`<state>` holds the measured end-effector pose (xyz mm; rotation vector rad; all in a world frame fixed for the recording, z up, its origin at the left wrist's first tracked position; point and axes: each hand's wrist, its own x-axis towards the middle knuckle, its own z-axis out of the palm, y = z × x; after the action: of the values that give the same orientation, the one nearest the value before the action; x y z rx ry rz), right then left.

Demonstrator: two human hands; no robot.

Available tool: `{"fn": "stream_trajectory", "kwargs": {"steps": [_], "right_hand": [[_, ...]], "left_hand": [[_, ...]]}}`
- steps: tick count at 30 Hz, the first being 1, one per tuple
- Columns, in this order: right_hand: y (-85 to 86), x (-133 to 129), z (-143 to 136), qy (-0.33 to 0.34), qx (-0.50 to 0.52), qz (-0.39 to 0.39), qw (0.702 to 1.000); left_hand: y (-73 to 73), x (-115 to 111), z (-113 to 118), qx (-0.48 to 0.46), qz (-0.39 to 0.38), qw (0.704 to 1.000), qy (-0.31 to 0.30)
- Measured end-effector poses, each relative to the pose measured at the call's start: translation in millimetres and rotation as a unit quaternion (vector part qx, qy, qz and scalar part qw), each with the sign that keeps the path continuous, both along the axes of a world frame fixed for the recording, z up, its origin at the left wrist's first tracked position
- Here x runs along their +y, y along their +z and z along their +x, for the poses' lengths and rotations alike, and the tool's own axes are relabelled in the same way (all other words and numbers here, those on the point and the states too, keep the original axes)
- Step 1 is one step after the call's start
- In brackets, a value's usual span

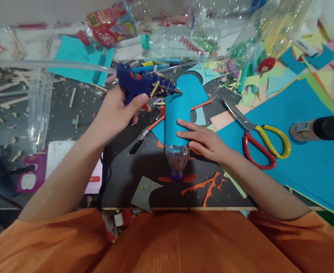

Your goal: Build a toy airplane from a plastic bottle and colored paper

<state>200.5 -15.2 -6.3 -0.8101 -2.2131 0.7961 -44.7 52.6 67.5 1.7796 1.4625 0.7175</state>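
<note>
My left hand (124, 108) is wrapped round the handle of a dark blue hot glue gun (135, 81), its fingers near the orange trigger. The gun's nozzle points right, at the upper edge of blue paper (178, 113) rolled round a clear plastic bottle (177, 157). The bottle lies on its side with its purple cap toward me. My right hand (208, 142) rests with fingers stretched out on the paper's right side. Under the bottle lies an orange pencil-like stick (155, 123).
Red-and-yellow-handled scissors (249, 129) lie on blue sheets (306, 170) at the right, beside a black-capped small bottle (320, 129). Plastic bottles (181, 40) line the back. Orange paper scraps (209, 185) lie near the front edge. A phone (95, 176) sits at the left.
</note>
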Motion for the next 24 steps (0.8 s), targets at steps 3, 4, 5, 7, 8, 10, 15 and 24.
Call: {"fn": "stream_trajectory", "kwargs": {"steps": [3, 4, 5, 7, 8, 10, 15, 24], "right_hand": [[-0.6, 0.0, -0.1, -0.001, -0.009, -0.008, 1.000], [-0.6, -0.1, -0.1, -0.002, -0.010, -0.010, 1.000], [-0.6, -0.2, -0.2, -0.002, -0.009, -0.011, 1.000], [-0.7, -0.2, -0.3, -0.001, -0.005, -0.009, 1.000], [-0.8, -0.2, -0.3, 0.000, -0.001, -0.006, 1.000], [-0.9, -0.1, -0.4, 0.002, 0.006, -0.002, 1.000], [-0.6, 0.4, 0.0, 0.005, -0.008, -0.016, 1.000], [-0.9, 0.8, -0.1, 0.004, -0.006, -0.016, 1.000]], "left_hand": [[0.3, 0.6, 0.8, 0.009, -0.002, 1.000, -0.008], [0.7, 0.8, 1.2, 0.019, -0.003, 1.000, -0.010], [1.1, 1.0, 1.6, 0.027, -0.003, 1.000, -0.011], [1.8, 1.3, 2.0, 0.035, -0.001, 0.999, -0.018], [2.0, 1.3, 1.9, 0.035, 0.001, 0.999, -0.023], [2.0, 1.4, 1.3, 0.035, 0.007, 0.999, -0.031], [3.5, 0.7, 1.1, 0.060, 0.007, 0.998, -0.034], [6.2, 0.5, -1.4, 0.074, 0.017, 0.997, -0.034]]}}
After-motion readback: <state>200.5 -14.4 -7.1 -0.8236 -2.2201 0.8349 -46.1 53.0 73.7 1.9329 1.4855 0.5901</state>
